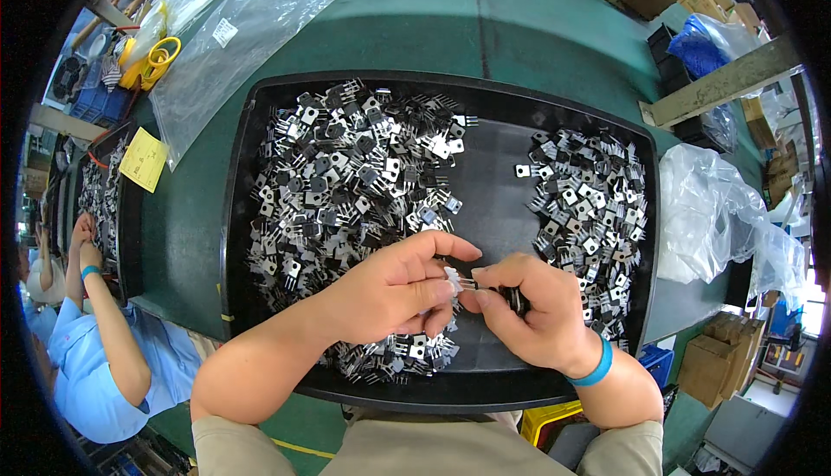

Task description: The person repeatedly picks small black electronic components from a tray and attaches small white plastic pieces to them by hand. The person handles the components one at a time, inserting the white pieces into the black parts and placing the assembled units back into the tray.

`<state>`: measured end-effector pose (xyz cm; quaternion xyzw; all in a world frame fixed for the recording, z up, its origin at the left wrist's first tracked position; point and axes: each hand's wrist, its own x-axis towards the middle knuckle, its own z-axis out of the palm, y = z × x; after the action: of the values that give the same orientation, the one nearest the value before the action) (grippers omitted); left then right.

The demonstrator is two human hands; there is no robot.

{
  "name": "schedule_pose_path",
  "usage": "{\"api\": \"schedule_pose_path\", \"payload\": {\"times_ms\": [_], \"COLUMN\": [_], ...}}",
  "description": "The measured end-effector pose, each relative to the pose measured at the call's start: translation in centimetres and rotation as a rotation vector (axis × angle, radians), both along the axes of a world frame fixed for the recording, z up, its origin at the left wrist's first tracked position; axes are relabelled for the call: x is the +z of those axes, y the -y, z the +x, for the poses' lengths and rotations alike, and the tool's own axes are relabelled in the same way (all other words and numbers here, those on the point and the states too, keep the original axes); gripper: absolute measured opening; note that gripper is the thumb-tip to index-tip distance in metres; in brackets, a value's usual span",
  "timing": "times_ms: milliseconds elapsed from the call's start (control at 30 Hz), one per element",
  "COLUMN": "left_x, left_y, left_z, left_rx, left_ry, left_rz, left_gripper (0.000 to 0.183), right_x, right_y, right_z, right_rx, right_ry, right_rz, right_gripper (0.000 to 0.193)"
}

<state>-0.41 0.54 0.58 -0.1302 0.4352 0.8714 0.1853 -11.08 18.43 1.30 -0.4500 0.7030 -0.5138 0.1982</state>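
Observation:
My left hand (402, 290) and my right hand (541, 311) meet over the near middle of a black tray (498, 173). Between the left thumb and fingers sits a small whitish piece (453, 279), too small to name surely. Thin metal legs of a transistor (468, 285) show between the hands, its body pinched by the right thumb and forefinger. More dark transistors (517, 301) are tucked in the curled right fingers. A large heap of loose transistors (338, 173) fills the tray's left side, partly under my left forearm. A smaller heap of transistors (593, 208) lies at the right.
A green table (407, 17) carries the tray. Clear plastic bags lie at the far left (242, 35) and right (705, 216). A yellow paper tag (144, 160) hangs on another tray at left, where a person in a blue shirt (121, 372) works. Cardboard boxes (720, 359) stand at right.

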Motion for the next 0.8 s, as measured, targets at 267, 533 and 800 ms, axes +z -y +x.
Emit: {"api": "schedule_pose_path", "payload": {"times_ms": [267,533,800], "left_x": [0.13,0.01,-0.22], "left_y": [-0.17,-0.01,0.23], "left_z": [0.01,0.10,0.13], "left_rx": [0.001,-0.046,-0.108], "left_ry": [0.029,0.013,0.036], "left_rz": [-0.026,-0.002,0.049], "left_gripper": [0.037,0.038,0.034], "right_x": [0.31,0.26,0.62], "right_y": [-0.01,0.13,0.00], "right_z": [-0.08,-0.03,-0.41], "right_rx": [0.016,0.071,0.138], "right_ry": [-0.012,-0.009,0.164], "right_rz": [0.020,0.033,0.144], "right_gripper": [0.016,0.017,0.013]}}
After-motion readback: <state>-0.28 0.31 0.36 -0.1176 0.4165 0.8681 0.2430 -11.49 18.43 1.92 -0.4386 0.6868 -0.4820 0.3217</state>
